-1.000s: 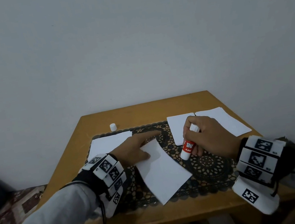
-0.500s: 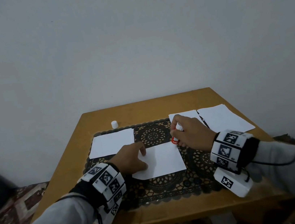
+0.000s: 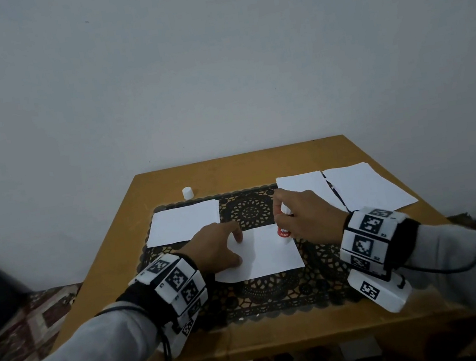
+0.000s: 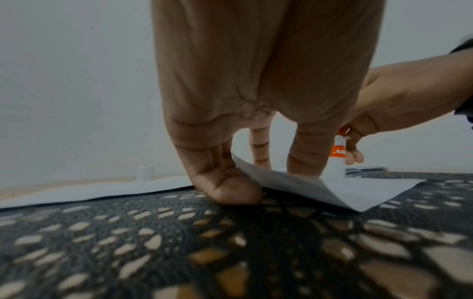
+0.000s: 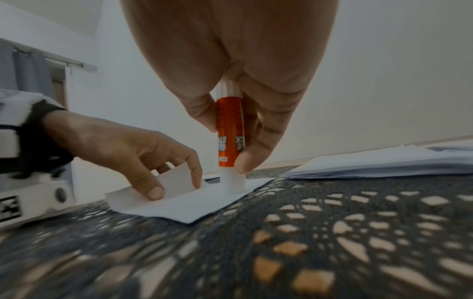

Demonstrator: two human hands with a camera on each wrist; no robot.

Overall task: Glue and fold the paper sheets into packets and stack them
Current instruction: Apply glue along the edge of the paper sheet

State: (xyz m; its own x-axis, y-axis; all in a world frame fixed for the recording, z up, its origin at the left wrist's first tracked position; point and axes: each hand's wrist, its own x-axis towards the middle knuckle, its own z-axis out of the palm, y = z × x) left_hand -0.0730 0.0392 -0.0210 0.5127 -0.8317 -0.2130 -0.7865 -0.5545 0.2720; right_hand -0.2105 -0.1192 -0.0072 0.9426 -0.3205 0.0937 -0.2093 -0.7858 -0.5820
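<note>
A white paper sheet (image 3: pixel 271 255) lies on the black lace mat (image 3: pixel 261 293) in front of me. My left hand (image 3: pixel 219 250) presses its fingers down on the sheet's left part, and the thumb rests at the left edge, which curls up (image 5: pixel 176 178). My right hand (image 3: pixel 306 216) grips an orange and white glue stick (image 5: pixel 229 137) upright. The stick's tip touches the sheet near its far right side. The left wrist view shows the glue stick (image 4: pixel 337 155) standing on the sheet (image 4: pixel 358 194) just behind my left fingers (image 4: pixel 304 153).
A flat white sheet (image 3: pixel 184 223) lies at the mat's far left, with the white glue cap (image 3: pixel 187 193) behind it on the wooden table (image 3: pixel 229 169). Two piles of white sheets (image 3: pixel 305 189) (image 3: pixel 366 186) sit at the far right. A wall stands close behind the table.
The sheet has turned from diagonal to square with the table edge. My right hand brought the glue stick from beside the sheet down onto its far right part. My left hand stayed on the sheet.
</note>
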